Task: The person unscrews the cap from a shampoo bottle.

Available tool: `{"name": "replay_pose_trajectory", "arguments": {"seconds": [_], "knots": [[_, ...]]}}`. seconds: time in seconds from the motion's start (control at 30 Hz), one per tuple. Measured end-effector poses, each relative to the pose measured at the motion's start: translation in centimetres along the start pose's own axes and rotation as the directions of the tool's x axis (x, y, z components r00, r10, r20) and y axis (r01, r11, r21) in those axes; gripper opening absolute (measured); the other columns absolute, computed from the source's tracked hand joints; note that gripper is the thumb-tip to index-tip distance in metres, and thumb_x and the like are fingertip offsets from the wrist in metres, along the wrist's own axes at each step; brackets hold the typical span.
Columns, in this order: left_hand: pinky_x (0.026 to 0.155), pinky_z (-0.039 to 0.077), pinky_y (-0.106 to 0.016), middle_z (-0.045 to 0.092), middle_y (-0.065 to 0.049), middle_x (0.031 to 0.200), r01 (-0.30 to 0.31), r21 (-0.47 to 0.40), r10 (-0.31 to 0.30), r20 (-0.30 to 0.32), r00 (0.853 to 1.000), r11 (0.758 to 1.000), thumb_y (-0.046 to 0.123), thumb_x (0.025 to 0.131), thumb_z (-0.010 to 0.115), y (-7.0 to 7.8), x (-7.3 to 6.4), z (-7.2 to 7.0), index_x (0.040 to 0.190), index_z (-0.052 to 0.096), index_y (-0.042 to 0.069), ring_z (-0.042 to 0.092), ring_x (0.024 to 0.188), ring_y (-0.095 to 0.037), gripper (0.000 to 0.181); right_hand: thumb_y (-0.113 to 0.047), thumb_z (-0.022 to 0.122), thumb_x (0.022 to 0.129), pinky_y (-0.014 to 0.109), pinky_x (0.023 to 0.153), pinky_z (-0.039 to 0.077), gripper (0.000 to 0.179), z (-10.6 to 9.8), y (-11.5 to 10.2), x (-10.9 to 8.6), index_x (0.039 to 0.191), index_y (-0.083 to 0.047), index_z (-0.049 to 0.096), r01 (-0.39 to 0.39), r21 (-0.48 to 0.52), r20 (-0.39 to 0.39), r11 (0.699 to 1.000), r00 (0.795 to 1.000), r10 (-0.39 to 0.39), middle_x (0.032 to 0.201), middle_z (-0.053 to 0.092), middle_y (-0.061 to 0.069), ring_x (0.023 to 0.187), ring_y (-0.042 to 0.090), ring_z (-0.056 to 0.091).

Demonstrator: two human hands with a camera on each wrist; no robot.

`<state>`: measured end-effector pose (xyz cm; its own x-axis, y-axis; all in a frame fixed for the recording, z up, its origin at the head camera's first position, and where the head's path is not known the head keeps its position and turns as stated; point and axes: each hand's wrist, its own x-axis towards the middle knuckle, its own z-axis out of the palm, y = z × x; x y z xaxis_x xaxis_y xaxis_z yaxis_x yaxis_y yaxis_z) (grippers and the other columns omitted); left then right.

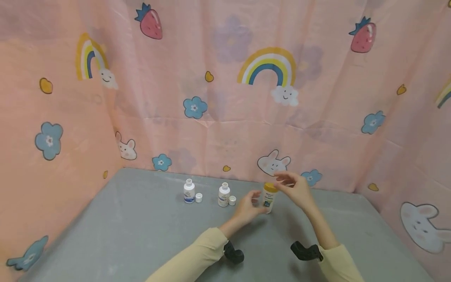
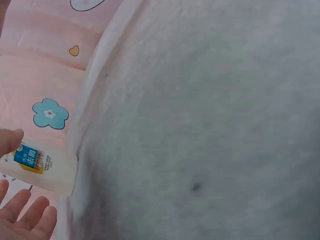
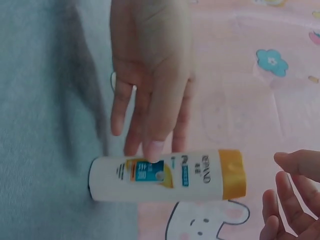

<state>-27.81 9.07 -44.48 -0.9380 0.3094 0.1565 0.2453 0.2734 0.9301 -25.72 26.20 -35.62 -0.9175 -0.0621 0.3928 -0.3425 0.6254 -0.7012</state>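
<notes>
A white shampoo bottle [image 1: 268, 201] with a yellow cap [image 1: 270, 187] stands upright on the grey table between the two hands. My left hand [image 1: 246, 207] reaches toward its lower half, thumb and fingers spread loosely. In the right wrist view, the left thumb [image 3: 155, 147] lies right at the label's edge and the fingertips come near the bottle's side. Beside the cap is my right hand [image 1: 296, 191], fingers relaxed and bent. The right wrist view shows a gap between those fingers [image 3: 292, 200] and the yellow cap [image 3: 233, 174].
Left of the shampoo stand two small white bottles, one in the middle [image 1: 224, 195] and one farther left [image 1: 189, 192], both uncapped. A white cap [image 1: 232, 201] lies beside the first, another cap [image 1: 199, 197] beside the second. A patterned pink curtain [image 1: 225, 137] borders the grey table [image 1: 148, 227].
</notes>
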Motion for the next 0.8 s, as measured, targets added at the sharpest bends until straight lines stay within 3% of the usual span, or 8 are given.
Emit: {"name": "replay_pose_trajectory", "arguments": {"seconds": [0.33, 0.5, 0.8], "knots": [[0.094, 0.051, -0.040, 0.060, -0.013, 0.127, 0.010, -0.021, -0.010, 0.000, 1.000, 1.000, 0.016, 0.081, 0.077, 0.9, 1.0, 0.4, 0.132, 0.051, 0.004, 0.059, 0.115, -0.030, 0.059, -0.024, 0.069, 0.089, 0.042, 0.081, 0.053, 0.039, -0.2, 0.9, 0.4, 0.122, -0.004, 0.062, -0.049, -0.017, 0.059, 0.999, 0.997, 0.050, 0.117, 0.064, 0.021, 0.101, 0.033, 0.062], [0.093, 0.051, -0.038, 0.062, -0.011, 0.122, 0.019, -0.001, -0.019, 0.008, 1.000, 1.000, 0.020, 0.081, 0.077, 0.7, 1.2, 0.7, 0.128, 0.054, 0.005, 0.061, 0.111, -0.025, 0.055, -0.027, 0.071, 0.087, 0.050, 0.086, 0.051, 0.045, -0.1, 1.4, 0.4, 0.124, -0.005, 0.060, -0.051, 0.010, 0.099, 0.999, 0.994, 0.050, 0.121, 0.063, 0.019, 0.105, 0.034, 0.061], [0.086, 0.054, -0.034, 0.066, -0.012, 0.113, 0.008, 0.005, -0.008, -0.006, 1.000, 1.000, 0.020, 0.080, 0.078, -0.1, 1.7, 1.2, 0.121, 0.058, 0.003, 0.065, 0.102, -0.023, 0.049, -0.027, 0.073, 0.085, 0.052, 0.087, 0.051, 0.048, 0.2, 2.0, 0.7, 0.126, -0.005, 0.059, -0.051, 0.027, 0.140, 0.998, 0.989, 0.047, 0.123, 0.062, 0.018, 0.107, 0.034, 0.060]]}}
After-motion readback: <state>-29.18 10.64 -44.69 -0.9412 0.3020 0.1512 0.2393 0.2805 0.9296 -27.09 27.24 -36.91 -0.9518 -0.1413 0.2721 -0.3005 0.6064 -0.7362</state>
